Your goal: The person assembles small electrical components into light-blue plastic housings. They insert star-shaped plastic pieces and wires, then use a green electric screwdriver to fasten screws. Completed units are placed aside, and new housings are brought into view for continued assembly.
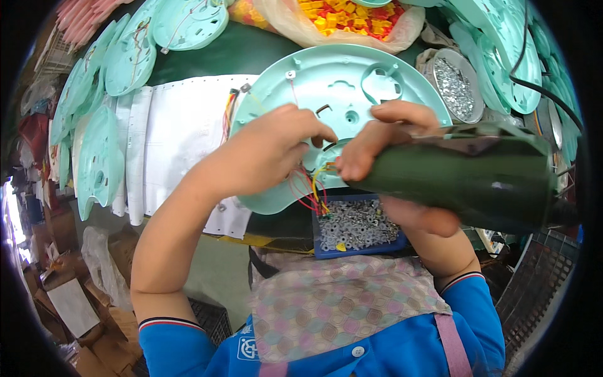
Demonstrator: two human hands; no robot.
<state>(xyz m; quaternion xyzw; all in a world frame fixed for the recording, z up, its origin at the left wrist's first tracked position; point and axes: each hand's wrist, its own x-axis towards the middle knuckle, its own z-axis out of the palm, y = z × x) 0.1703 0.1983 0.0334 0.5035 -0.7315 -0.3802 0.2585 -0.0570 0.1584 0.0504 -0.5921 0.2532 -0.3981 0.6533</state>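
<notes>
A rounded pale teal plastic shell lies on the table in front of me, its inner side with posts and cut-outs facing up. My left hand rests over its left half, fingers curled down toward the middle; what they pinch, if anything, is hidden. My right hand is wrapped round a dark green, thick cylindrical power screwdriver, held nearly level with its front end over the shell. The tool's tip is hidden behind the fingers. Red and yellow wires hang over the shell's near edge between my hands.
A blue tray of small metal parts stands at the near table edge. Farther off are a bag of yellow and red pieces and a tub of screws. Teal shells are stacked left and right; white sheets lie left.
</notes>
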